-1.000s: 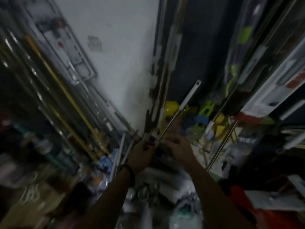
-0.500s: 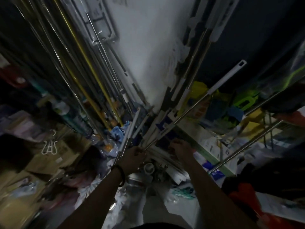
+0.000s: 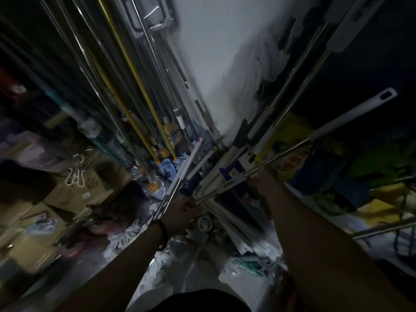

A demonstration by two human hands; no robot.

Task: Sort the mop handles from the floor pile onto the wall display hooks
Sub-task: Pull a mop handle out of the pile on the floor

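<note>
Compared with half a second earlier, the right hand has pushed forward and up along the metal mop handle, and the view has tipped further down toward the cluttered floor. That handle, a steel tube ending in a long white grip with a slotted hanging end, slants up to the right of the white wall corner. The right hand is closed around the tube just below the white grip's start, though blur hides the fingers. The left hand, with a dark band on its wrist, remains low, in front of the corner, clenched on the bottom end of the same tube, beside two other upright handles with white grips. More handles lie in a loose pile on the floor between the two forearms. Left of the corner, a dense row of hung poles, some yellow, runs up the wall. Cardboard boxes sit far left of the corner, with white hangers on top.
</note>
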